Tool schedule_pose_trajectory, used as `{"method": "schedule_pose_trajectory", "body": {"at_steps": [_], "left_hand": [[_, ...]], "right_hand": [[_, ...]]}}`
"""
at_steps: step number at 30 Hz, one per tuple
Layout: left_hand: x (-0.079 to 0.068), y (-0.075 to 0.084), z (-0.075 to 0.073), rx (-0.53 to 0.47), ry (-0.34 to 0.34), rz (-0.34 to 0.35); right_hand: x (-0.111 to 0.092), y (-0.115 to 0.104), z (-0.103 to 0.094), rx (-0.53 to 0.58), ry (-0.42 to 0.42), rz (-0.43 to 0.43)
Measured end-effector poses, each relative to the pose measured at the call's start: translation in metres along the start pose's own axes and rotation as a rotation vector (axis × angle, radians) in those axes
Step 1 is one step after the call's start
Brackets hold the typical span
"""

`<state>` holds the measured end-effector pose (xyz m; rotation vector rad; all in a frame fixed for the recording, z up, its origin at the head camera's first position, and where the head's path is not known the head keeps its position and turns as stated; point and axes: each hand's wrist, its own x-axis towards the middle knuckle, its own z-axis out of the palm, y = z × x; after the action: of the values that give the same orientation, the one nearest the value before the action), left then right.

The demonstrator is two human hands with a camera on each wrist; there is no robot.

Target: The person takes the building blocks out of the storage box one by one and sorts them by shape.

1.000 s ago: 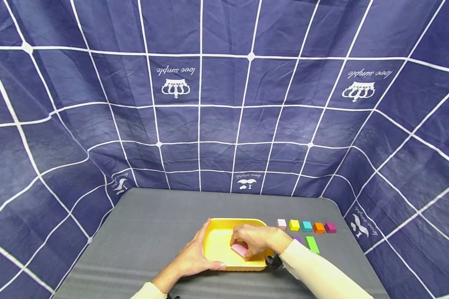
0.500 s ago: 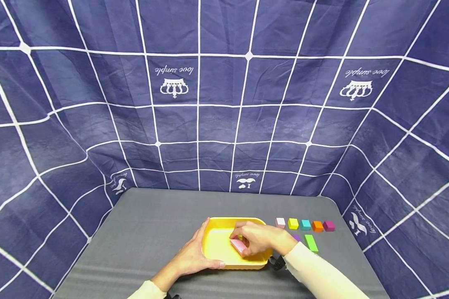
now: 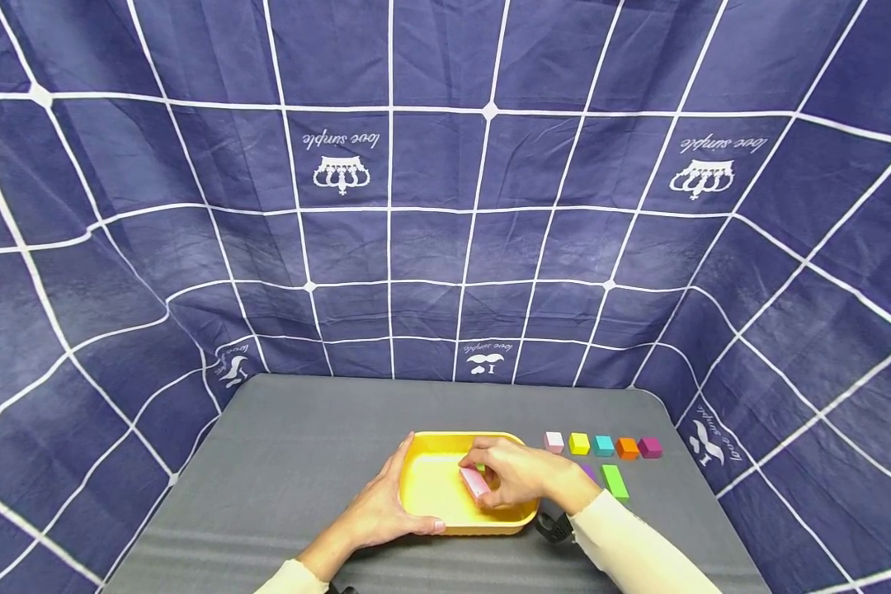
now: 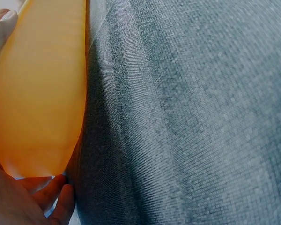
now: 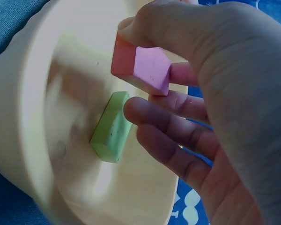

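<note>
A yellow plastic tray [image 3: 431, 491] stands on the grey cloth. My left hand [image 3: 383, 505] holds its near left corner, fingers along the left wall and thumb at the front rim. In the left wrist view the thumb [image 4: 7, 26] lies at the tray's edge and the other fingers wrap its end. Inside the tray, my right hand [image 3: 516, 474] pinches a pink block [image 5: 147, 70] between thumb and fingers, raised off the bottom. Below it a light green block [image 5: 111, 129] rests on the tray floor, mostly covered by the hand in the head view.
Right of the tray a row of small cubes lies on the cloth: pale pink [image 3: 553, 443], yellow [image 3: 579, 444], teal [image 3: 603, 445], orange [image 3: 627, 448] and magenta [image 3: 650, 447]. A green block [image 3: 615, 482] and a partly hidden purple block [image 3: 588, 472] lie nearer. Blue checked cloth [image 3: 445, 247] hangs behind.
The pink block has tilted and risen slightly in my right hand, and a bit of the green block shows behind it. My left hand stays at the tray. The head view has shifted slightly.
</note>
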<state>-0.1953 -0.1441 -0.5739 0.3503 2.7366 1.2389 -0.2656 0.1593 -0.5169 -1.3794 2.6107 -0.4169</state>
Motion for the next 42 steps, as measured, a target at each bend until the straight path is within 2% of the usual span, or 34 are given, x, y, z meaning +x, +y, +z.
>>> {"method": "schedule_pose_trajectory", "body": {"at_steps": [6, 17, 27, 34, 42], "left_hand": [[0.000, -0.001, 0.001, 0.003, 0.005, -0.011], [-0.001, -0.003, 0.000, 0.008, 0.011, -0.007], [-0.003, -0.002, 0.000, 0.003, 0.011, -0.006], [-0.002, 0.000, 0.000, 0.007, 0.020, -0.005], [-0.002, -0.002, 0.002, 0.008, 0.021, -0.004]], "right_hand": [[-0.008, -0.003, -0.001, -0.046, 0.050, 0.028], [-0.029, -0.002, -0.004, -0.054, 0.119, 0.096], [-0.048, 0.006, -0.007, -0.069, 0.221, 0.083], [-0.060, 0.009, -0.006, -0.041, 0.243, 0.110], [-0.073, 0.014, -0.005, -0.064, 0.293, 0.109]]}}
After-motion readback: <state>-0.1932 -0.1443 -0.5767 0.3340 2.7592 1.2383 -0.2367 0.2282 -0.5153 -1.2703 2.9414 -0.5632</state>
